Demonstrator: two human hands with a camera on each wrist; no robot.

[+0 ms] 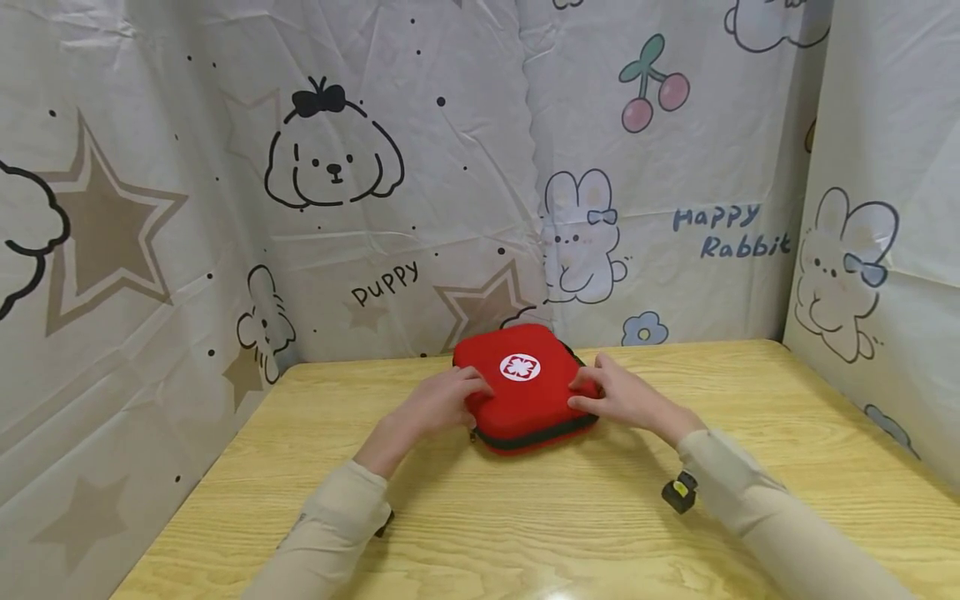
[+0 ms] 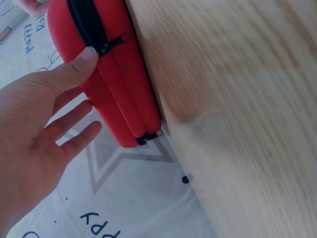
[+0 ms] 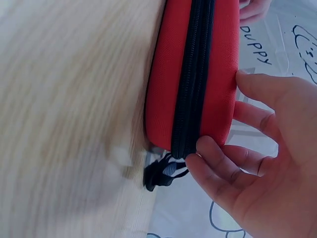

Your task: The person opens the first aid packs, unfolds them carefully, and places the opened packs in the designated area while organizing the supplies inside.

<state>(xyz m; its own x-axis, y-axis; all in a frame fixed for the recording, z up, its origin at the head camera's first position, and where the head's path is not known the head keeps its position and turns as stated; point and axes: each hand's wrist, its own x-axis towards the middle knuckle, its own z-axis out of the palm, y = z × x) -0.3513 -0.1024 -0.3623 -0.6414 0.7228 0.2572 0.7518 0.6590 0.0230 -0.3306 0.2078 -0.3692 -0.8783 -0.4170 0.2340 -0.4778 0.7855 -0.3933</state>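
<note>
A red first-aid case (image 1: 525,408) lies flat on the wooden table, a white round emblem (image 1: 520,367) on its lid. At its left side my left hand (image 1: 442,402) grips the edge. The left wrist view shows the thumb (image 2: 81,64) by the black zipper, near the zipper pull (image 2: 119,42), and the other fingers toward the lid. My right hand (image 1: 618,392) holds the right side. Its thumb (image 3: 257,87) lies at the lid's edge, with fingertips at the zipper (image 3: 192,79) near a black strap loop (image 3: 166,171).
Light wood-grain table (image 1: 480,517) spreads in front of the case and to both sides. Printed curtains (image 1: 465,167) with cartoon animals and stars hang behind the table and at both sides. A black wrist device (image 1: 679,492) sits under the right sleeve.
</note>
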